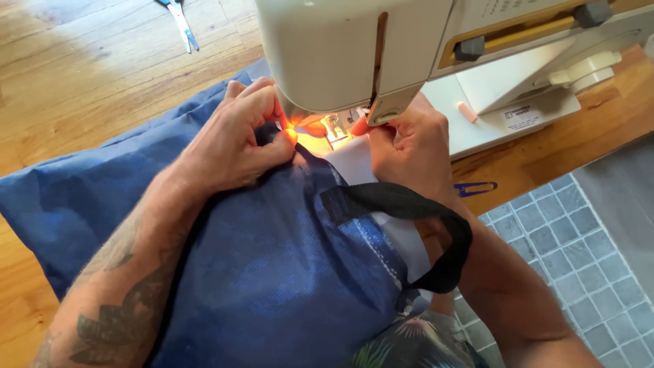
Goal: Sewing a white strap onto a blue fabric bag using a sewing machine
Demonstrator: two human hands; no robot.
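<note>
We are looking down on a blue fabric bag (pixel 272 272) that is lying across the centre and lower left of the frame, spreading over the wooden worktop (pixel 75 88) and running up under the head of a cream sewing machine (pixel 354 48) at the top centre. Our left hand (pixel 235 140) is resting on the bag just left of the needle area, its fingers curling inward and pinching a fold of the blue cloth beside the lit presser foot (pixel 335 128). Our right hand (pixel 409 146) is sitting right of the foot, its fingers bending closed on the bag's pale edge, though the machine head is hiding the fingertips, so we cannot be sure how tightly it is gripping. A black strap handle (pixel 422 225) is looping from the bag across our right wrist toward the lower right. A pair of scissors (pixel 182 24) is lying on the worktop at the upper left, well apart from our hands, and a blue clip (pixel 475 187) is lying near the worktop's edge at centre right, above grey floor tiles (pixel 579 238).
</note>
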